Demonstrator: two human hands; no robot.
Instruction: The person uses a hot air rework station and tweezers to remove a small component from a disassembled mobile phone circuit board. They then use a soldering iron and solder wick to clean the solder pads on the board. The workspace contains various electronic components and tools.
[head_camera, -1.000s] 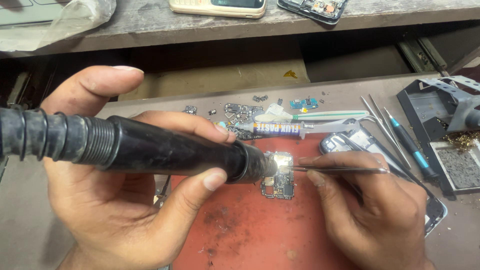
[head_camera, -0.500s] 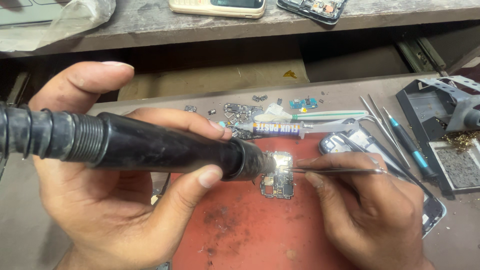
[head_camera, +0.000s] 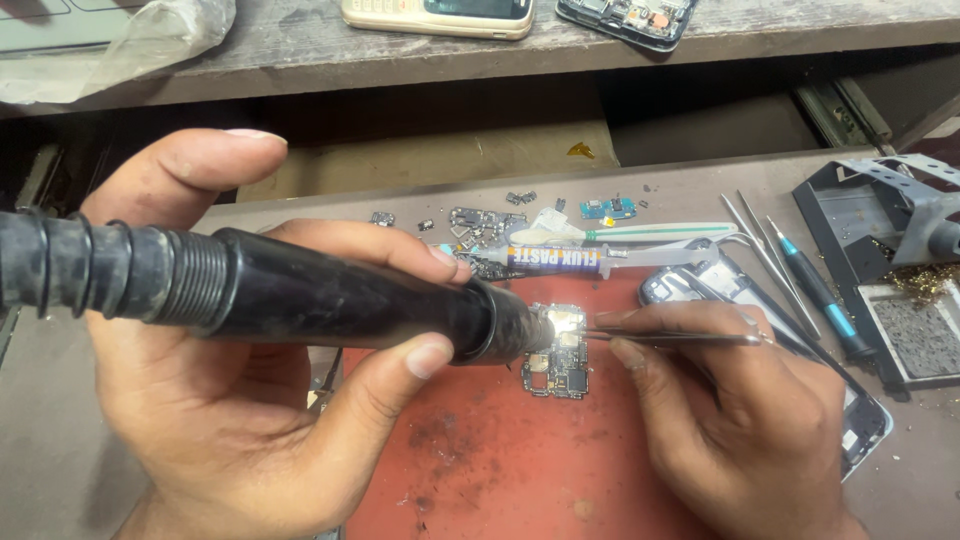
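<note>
Presently on the bench: board under hot air

Left hand (head_camera: 250, 400), left of frame: fingers wrapped round black ribbed hot-air handpiece (head_camera: 300, 300), nozzle just above small green circuit board (head_camera: 556, 350).
Right hand (head_camera: 740, 420), lower right: fingers pinching thin metal tweezers (head_camera: 670, 338), tips at board's upper edge.
Board lies centre frame on red work mat (head_camera: 500, 470).
Flux syringe (head_camera: 570, 260) behind the board.

Two bare hands (head_camera: 250, 400), no sleeves

black hot-air wand (head_camera: 330, 300), tweezers (head_camera: 670, 338), circuit board (head_camera: 557, 362) — flat
</note>
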